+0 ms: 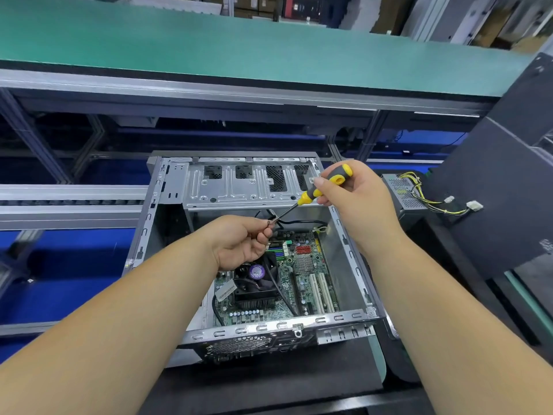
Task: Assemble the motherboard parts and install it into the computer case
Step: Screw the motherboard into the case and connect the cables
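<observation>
Head view, only one I'm getting. Using the computer case as my landmark: it's lying open-side up on the dark surface, metal frame, drive bay plate across its far end. The motherboard is sitting inside the case, on its floor, toward the near half, green board with white slots on the right side. A black fan cooler with a purple sticker is sitting on the board, left of the slots. A black cable is running across the cooler toward the near edge of the case.

Left hand is hovering above the case interior, over the far-left part of the board. Its grip is pinching a small screw between fingertips, fingers curled in. Right hand is hovering over the far-right corner of the case, grip wrapped around the yellow-and-black screwdriver handle. The shaft is angling down and left, tip meeting the screw at the left fingertips. I can't tell if the screw is seated on the tip.

Right of the case, outside it, a grey power supply with yellow and black wires and white connectors is lying against a dark panel. Beyond the case, a green-topped shelf is running across, metal rails below it.
</observation>
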